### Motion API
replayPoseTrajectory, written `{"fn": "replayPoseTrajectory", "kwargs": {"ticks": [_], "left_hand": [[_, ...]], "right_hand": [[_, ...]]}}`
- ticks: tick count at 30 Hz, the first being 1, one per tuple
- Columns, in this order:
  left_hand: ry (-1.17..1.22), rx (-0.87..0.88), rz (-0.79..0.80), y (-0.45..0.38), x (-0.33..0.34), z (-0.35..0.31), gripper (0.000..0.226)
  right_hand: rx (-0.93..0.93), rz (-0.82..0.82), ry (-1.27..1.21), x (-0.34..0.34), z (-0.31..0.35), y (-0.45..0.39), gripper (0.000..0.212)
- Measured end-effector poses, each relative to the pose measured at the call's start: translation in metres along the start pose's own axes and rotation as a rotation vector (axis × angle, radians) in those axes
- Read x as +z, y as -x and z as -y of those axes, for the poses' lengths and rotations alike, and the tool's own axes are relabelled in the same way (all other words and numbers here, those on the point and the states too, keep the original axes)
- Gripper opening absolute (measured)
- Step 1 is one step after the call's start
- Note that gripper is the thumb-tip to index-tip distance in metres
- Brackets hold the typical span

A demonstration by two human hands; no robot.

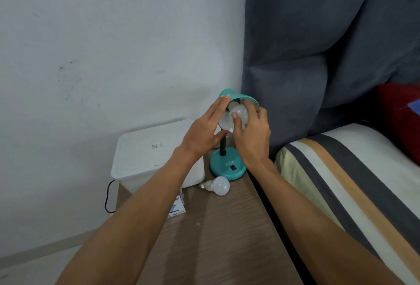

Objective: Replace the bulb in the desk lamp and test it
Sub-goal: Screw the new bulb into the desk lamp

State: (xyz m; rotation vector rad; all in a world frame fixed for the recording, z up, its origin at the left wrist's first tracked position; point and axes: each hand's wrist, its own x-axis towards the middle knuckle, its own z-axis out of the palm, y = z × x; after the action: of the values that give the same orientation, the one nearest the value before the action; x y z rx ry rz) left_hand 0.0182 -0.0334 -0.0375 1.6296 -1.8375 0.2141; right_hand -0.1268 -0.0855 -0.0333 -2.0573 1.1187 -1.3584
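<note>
A teal desk lamp stands on a wooden bedside table (216, 239), its round base (227, 167) carrying a black switch. The teal shade (244, 97) is tilted towards me. Inside it sits a white bulb (238, 111), and my right hand (252, 134) has its thumb and fingers closed around that bulb. My left hand (204, 132) rests against the shade's left rim with fingers stretched out, steadying it. A second white bulb (217, 185) lies on its side on the table in front of the base, apart from both hands.
A white plastic box (145, 155) stands at the table's back left, a small bulb carton (178, 207) lies by my left forearm. A black cable (108, 198) hangs off the left edge. A striped mattress (341, 171) and grey headboard (318, 46) border the right.
</note>
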Motion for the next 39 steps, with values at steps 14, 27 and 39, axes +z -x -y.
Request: {"fn": "replayPoseTrajectory", "kwargs": {"ticks": [14, 27, 39], "left_hand": [[-0.005, -0.026, 0.008, 0.000, -0.002, -0.001, 0.091], [-0.021, -0.023, 0.012, 0.000, -0.003, -0.001, 0.093], [-0.016, -0.027, 0.009, 0.000, -0.003, -0.001, 0.091]], "right_hand": [[0.032, 0.007, -0.010, -0.002, 0.002, -0.007, 0.040], [0.165, 0.008, -0.024, -0.003, 0.001, -0.012, 0.044], [0.311, 0.062, -0.073, -0.002, -0.002, -0.013, 0.047]]}}
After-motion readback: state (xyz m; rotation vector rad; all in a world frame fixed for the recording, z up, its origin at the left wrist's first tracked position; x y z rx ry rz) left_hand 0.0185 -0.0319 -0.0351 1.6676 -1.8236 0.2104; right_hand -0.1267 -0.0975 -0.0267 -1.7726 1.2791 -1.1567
